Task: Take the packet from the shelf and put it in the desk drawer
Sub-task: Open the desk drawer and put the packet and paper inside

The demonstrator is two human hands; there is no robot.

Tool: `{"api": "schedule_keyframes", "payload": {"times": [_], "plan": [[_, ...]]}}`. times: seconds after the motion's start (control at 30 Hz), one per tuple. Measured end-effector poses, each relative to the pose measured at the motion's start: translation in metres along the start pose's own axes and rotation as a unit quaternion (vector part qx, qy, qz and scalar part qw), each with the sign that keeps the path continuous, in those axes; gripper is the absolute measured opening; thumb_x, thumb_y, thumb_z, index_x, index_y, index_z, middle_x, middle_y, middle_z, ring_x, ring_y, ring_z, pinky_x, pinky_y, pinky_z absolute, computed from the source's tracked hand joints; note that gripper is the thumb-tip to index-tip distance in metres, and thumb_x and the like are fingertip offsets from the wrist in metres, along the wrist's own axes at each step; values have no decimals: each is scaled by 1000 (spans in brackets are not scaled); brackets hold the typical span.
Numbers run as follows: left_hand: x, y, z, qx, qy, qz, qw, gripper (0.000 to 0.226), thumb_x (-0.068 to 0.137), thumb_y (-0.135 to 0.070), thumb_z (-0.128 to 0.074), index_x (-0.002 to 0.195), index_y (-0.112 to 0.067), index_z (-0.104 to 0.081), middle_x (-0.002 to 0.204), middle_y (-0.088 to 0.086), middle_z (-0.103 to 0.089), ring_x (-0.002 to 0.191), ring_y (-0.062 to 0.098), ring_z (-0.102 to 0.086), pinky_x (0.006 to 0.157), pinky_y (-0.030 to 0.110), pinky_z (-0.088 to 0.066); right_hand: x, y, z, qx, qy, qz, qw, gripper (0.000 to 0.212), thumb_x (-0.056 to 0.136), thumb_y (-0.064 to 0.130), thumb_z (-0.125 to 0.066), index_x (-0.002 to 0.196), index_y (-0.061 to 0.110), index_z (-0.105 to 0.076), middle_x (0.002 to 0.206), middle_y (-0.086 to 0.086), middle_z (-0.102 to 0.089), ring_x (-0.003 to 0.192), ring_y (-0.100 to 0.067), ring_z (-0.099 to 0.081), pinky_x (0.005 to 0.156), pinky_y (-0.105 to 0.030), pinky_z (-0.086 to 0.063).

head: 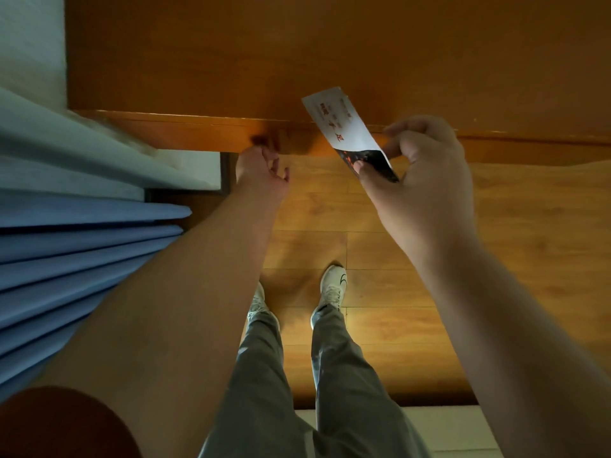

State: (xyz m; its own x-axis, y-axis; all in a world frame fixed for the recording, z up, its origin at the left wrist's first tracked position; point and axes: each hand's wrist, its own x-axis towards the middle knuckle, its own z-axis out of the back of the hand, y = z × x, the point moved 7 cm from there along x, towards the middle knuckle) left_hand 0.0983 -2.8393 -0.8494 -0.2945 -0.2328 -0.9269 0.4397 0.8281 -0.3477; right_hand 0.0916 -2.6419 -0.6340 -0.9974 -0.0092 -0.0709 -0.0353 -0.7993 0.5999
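The packet (344,127) sits right of centre in the upper half of the frame, held in the air by the right hand (420,180). Its lower dark end is pinched between the thumb and the fingers (401,127), which close on it; the white upper part with red print tilts up and to the left, over the front edge of the wooden surface (297,54). The print is too small and blurred to read.

The left hand (261,170) reaches to the underside of that front edge, left of centre. Its fingertips curl around a small dark knob or pull (259,140), but shadow covers the spot, so whether they actually clasp it cannot be told. No drawer front or opening can be made out clearly; the band below the surface's edge is one dim orange strip.

The surface fills the upper part of the frame and is cut off at the top and right. Blue curtain folds (76,246) cover the left side. Below, grey trousers (297,375) and white shoes (332,289) stand on a wooden floor (496,242). A rounded reddish-brown shape (59,424) in the lower left corner is cropped and cannot be identified.
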Motion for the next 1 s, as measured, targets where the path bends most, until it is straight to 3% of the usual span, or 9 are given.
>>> {"api": "schedule_keyframes", "payload": {"times": [0.1,0.23,0.43,0.73,1.0], "plan": [[9,2,4,22,6,-2,1000,19,69,1,-48,78,-16,-52,109,9,-63,103,25,-58,69,47,-44,-2,-1,-1,2,-3,3,1000,21,84,27,-76,80,28,-56,117,5,-61,112,-21,-58,85,-46,-51],[14,1,2,19,25,3,1000,24,60,1,-50,76,-17,-49,98,7,-63,102,24,-60,68,47,-42,-4,0,-2,-2,-10,11,1000,21,83,25,-77,80,28,-56,115,6,-59,110,-21,-59,84,-45,-52],[22,8,23,86,-31,13,996,20,71,1,-52,63,-17,-51,82,4,-59,86,18,-58,68,43,-43,-7,3,-4,-4,-11,15,1000,12,84,26,-77,83,23,-65,117,3,-62,112,-21,-59,85,-48,-52],[3,17,41,108,-36,36,993,19,79,1,-54,74,-16,-60,79,3,-56,84,18,-54,74,41,-46,-15,17,-8,-28,-12,38,999,11,84,26,-75,90,17,-73,120,0,-65,115,-26,-57,85,-55,-51],[-18,32,60,113,-26,50,992,31,81,3,-45,60,-18,-49,62,-1,-46,68,14,-42,83,41,-44,-21,26,-18,-53,-15,60,997,12,87,22,-74,96,15,-73,115,-1,-68,109,-27,-60,88,-49,-49]]}}
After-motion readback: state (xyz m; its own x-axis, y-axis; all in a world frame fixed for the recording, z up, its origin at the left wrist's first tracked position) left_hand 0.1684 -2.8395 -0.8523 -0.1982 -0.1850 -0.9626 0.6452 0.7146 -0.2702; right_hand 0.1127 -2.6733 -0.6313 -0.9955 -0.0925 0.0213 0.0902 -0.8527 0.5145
